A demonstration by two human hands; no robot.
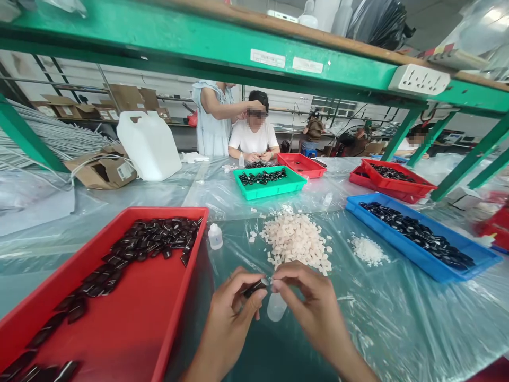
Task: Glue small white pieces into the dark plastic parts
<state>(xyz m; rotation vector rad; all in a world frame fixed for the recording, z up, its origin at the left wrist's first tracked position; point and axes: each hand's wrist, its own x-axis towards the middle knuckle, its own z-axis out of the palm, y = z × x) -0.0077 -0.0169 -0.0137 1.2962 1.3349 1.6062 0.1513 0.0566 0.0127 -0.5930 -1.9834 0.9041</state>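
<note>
My left hand (234, 307) grips a small glossy black piece (255, 288) between thumb and fingers, one end pointing right. Close against that end, my right hand (306, 294) is pinched; a tiny pale bit may be at its fingertips, too small to name. Below the fingertips a translucent white bottle or cup (277, 307) rests on the table, partly hidden. Just beyond my hands lies a heap of small cream-coloured flat pieces (296, 239). To its right is a smaller pile of white bits (368, 250).
Left of me a red tray (131, 329) holds many black pieces, with a small white bottle (215, 236) beside it. A blue tray (417, 239) is at right; a green tray (274, 185) sits farther back. A green shelf beam (222, 42) crosses above. Co-workers are across the table.
</note>
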